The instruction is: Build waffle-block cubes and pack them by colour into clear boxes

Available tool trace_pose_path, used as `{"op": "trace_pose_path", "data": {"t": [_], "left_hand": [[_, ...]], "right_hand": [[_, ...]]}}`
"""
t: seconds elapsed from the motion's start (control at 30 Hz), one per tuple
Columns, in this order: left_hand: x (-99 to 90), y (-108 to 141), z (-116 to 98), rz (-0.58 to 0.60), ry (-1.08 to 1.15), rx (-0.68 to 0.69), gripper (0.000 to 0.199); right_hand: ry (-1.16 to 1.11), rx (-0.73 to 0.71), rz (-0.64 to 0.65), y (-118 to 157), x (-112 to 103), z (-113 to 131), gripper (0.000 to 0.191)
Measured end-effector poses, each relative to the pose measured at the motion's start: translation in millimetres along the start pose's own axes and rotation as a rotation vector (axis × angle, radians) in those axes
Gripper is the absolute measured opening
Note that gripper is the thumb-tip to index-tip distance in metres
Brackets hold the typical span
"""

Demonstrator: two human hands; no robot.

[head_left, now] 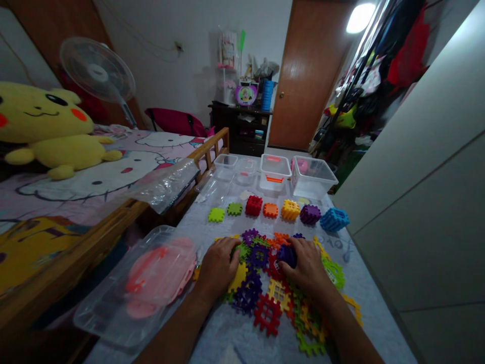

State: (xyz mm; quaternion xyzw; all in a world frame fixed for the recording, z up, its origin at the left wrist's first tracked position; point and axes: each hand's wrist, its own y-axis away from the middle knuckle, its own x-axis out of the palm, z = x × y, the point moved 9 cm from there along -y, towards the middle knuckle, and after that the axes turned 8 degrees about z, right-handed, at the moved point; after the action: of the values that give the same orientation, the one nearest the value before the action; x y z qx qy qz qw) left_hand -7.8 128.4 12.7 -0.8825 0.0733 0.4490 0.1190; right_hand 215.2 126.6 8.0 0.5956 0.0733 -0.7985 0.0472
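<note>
**Left hand (217, 268) and right hand (306, 265) down on a heap of plastic waffle tiles (248, 298)**

Well left of the left fingers, a yellow plush toy (49, 129) lies on a bed (76, 189) with printed cartoon bedding; just left of those fingers, a clear plastic tray (96, 318) holds pink plastic sheets (159, 278). The left fingers lie close together on green and yellow tiles at the heap's left side; I cannot tell whether they grip anything. The heap spreads between and below both hands, in red, purple, yellow, green and orange, with the tiles overlapping and some apparently slotted together. The right fingers curl around a purple piece (287, 256) and look clamped on it, at the heap's upper middle.

Beyond the fingers, a row of assembled tile cubes and flat tiles (253, 205) runs from green through red, orange, yellow and purple to blue; further on stand clear plastic boxes (313, 177). All of this sits on a grey-blue surface (364, 268).

The tiles look light and stiff, with a hard, slightly slick finish; they seem unlikely to bend much; the open lattice and notched edges offer the best hold, pinched at a rim; interlocked ones may drag their neighbours along.
</note>
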Motion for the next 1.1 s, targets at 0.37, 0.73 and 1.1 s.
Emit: {"op": "trace_pose_path", "data": {"t": [0.37, 0.73, 1.1], "left_hand": [[1.0, -1, 1, 0.006, 0.001, 0.013, 0.020], [3.3, -1, 2, 0.036, 0.009, 0.005, 0.023], [2.0, 0, 2, 0.019, 0.008, 0.013, 0.022]], "right_hand": [[-0.113, 0.025, -0.006, -2, 0, 4, 0.055], [-0.297, 0.008, -0.036, 4, -25, 4, 0.046], [-0.187, 0.008, -0.087, 1, -46, -40, 0.056]]}}
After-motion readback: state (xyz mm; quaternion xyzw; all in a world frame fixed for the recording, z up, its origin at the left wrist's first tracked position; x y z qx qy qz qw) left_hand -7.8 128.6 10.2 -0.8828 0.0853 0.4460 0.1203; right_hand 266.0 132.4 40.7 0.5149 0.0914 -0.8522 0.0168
